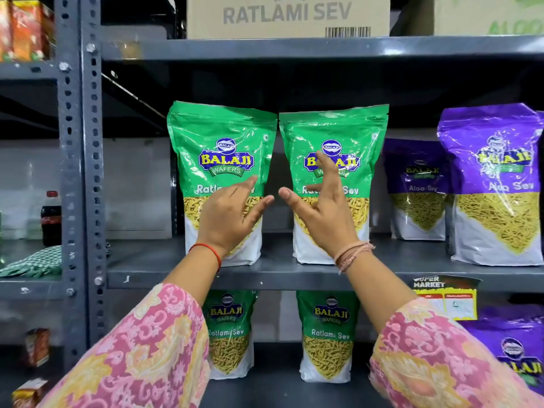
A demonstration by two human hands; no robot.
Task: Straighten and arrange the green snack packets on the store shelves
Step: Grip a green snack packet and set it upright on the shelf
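Note:
Two green Ratlami Sev packets stand upright side by side on the middle grey shelf (pixel 294 275): the left packet (pixel 219 134) and the right packet (pixel 338 131), their top corners nearly touching. My left hand (pixel 229 219) hovers in front of the left packet's lower half, fingers spread and holding nothing. In front of the right packet my right hand (pixel 321 210) is also spread, thumb pointing left. I cannot tell whether either hand touches its packet. On the shelf below stand two more green packets, one on the left (pixel 232 334) and one on the right (pixel 328 337).
Purple Aloo Sev packets (pixel 497 184) fill the right side of the middle shelf, with another (pixel 512 348) below. A Ratlami Sev carton (pixel 288 16) sits on the top shelf. A perforated grey upright (pixel 79 172) bounds the left; beyond it a cola bottle (pixel 50 219) and green checked cloth (pixel 35 263).

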